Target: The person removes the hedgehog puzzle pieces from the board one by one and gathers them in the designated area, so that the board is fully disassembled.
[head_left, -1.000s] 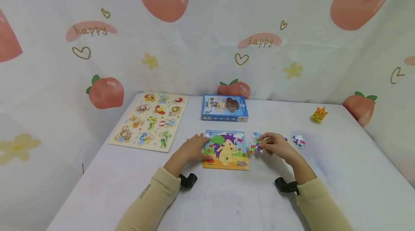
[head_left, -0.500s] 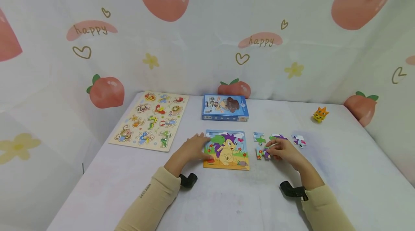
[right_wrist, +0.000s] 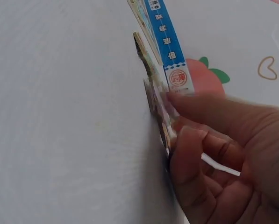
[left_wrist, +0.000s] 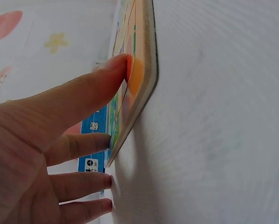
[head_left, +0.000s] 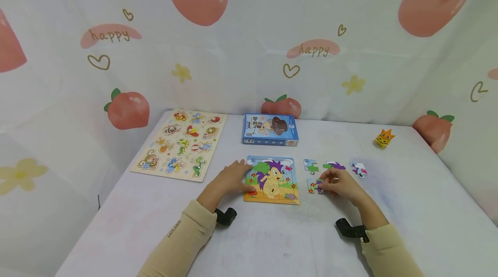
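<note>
A square hedgehog jigsaw puzzle [head_left: 268, 199] in a tray lies flat in the middle of the table. The left hand [head_left: 233, 177] rests at its left side, thumb on the lower left corner and index fingertip at the edge, fingers straight in the left wrist view. Right of the board, the right hand [head_left: 340, 185] pinches the right end of a puzzle piece [head_left: 312, 185] with red flowers and purple on it. In the right wrist view, thumb and index finger [right_wrist: 188, 144] meet at the piece, low over the table; the fingertips partly hide it.
Behind the right hand lie a green-and-blue piece [head_left: 311, 166], a purple piece [head_left: 333, 165] and a white-and-pink piece [head_left: 359, 169]. A blue box [head_left: 270, 130] stands at the back, a wooden insect board [head_left: 179, 147] at left, a small orange-and-yellow figurine [head_left: 384, 138] at back right.
The right hand has moved right and toward the person with the flowered puzzle piece, bringing it down below the green-and-blue piece, then nearly stopped. The left hand has stayed put.
</note>
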Demonstrator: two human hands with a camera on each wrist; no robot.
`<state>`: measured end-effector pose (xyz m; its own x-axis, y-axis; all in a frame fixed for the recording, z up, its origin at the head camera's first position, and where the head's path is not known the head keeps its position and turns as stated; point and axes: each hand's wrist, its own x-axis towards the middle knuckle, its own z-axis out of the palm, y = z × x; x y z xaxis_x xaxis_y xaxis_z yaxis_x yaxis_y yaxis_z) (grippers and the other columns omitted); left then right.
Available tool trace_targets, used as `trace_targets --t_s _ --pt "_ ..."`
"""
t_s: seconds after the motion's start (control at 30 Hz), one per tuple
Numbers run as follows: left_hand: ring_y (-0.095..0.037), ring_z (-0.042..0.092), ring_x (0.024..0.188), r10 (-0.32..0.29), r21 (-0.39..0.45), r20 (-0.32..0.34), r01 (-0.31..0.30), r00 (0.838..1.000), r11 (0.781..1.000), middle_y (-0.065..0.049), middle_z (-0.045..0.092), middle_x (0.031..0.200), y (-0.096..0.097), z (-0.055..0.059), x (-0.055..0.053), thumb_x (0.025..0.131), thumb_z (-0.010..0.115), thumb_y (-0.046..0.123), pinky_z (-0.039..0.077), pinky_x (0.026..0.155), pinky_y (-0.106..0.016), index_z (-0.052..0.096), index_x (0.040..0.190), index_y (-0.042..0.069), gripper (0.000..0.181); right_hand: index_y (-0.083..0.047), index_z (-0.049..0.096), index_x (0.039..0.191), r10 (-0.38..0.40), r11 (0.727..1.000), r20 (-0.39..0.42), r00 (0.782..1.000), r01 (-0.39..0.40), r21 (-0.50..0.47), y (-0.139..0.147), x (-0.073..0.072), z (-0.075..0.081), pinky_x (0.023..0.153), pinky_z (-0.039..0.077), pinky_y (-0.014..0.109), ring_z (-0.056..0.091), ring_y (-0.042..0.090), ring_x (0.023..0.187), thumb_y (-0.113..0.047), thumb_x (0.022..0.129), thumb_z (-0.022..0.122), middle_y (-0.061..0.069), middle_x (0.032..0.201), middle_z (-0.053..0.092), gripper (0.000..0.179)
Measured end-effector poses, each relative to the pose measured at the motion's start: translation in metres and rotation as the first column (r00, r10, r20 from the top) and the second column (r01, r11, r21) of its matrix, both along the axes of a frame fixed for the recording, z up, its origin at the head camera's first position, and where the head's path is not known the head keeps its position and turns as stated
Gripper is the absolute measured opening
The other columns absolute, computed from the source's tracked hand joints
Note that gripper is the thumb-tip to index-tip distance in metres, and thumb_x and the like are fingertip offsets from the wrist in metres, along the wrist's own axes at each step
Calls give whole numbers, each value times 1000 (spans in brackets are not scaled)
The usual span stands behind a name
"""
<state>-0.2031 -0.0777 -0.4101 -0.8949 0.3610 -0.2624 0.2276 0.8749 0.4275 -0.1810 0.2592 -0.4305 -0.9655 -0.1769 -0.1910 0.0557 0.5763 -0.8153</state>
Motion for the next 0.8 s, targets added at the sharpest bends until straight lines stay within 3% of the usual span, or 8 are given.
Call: trace_targets --t_s 0.13,0.3,0.47,0.8 --pt "-34 21 142 1 1 -1 -1 1000 1000 -13 31 151 0 0 0 77 73 43 19 113 -56 46 138 14 73 7 55 96 49 999 -68 996 -49 -9 3 2 -1 50 46 22 48 10 60 -14 80 72 3 74 48 32" --pt "-35 21 142 -7 -5 -5 7 1000 1000 -13 30 152 0 -1 0 77 72 43 20 113 -56 45 138 14 74 6 57 100 131 991 -92 987 -132 -9 7 4 1 50 40 21 44 8 61 -17 74 78 4 80 47 40" --pt "-34 21 142 -9 -10 -4 9 1000 1000 -13 30 152 0 -1 0 77 73 43 19 113 -56 45 139 14 74 8 57 104 130 991 -53 990 -130 13 6 3 1 52 39 19 43 7 63 -13 74 77 9 85 49 42" --pt "-35 22 142 -16 -4 -15 16 1000 1000 -15 31 151 -1 2 2 77 72 43 20 113 -55 45 139 12 74 7 58 103 135 990 -64 989 -132 49 3 1 2 51 39 19 43 7 63 -12 74 78 8 83 49 40"
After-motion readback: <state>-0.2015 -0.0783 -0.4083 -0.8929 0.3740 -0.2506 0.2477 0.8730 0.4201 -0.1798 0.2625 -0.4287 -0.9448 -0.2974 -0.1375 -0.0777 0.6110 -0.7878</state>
